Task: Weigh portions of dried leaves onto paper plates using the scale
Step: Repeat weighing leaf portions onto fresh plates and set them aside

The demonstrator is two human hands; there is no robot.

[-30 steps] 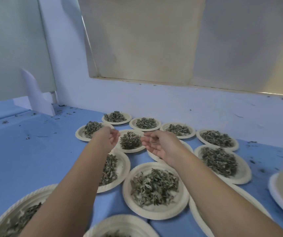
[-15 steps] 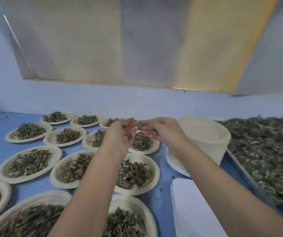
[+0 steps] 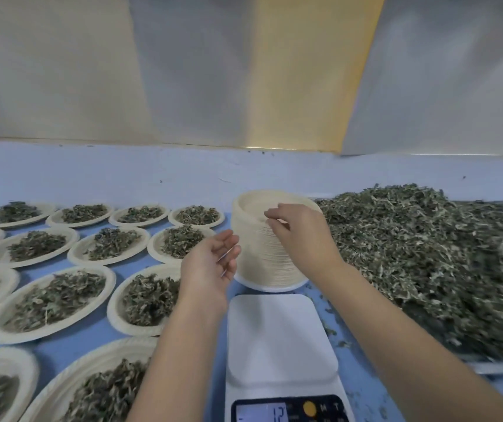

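Note:
A tall stack of empty paper plates (image 3: 259, 257) stands behind the white scale (image 3: 277, 333), whose platform is bare and whose display (image 3: 262, 417) shows 12. My right hand (image 3: 300, 236) is on the stack's top, its fingers curled over the near rim of the top plate. My left hand (image 3: 210, 266) hovers just left of the stack, palm turned toward it, fingers relaxed, holding nothing. A big heap of dried leaves (image 3: 426, 257) lies on a tray at the right.
Several paper plates filled with dried leaves (image 3: 52, 300) cover the blue table (image 3: 92, 333) to the left, in rows reaching the back wall. Leaf crumbs are scattered between the scale and the tray's metal edge (image 3: 499, 368).
My view has swung right from the filled plates to the scale, stack and leaf heap. My hands, together before, have parted; the right one now rests on the plate stack.

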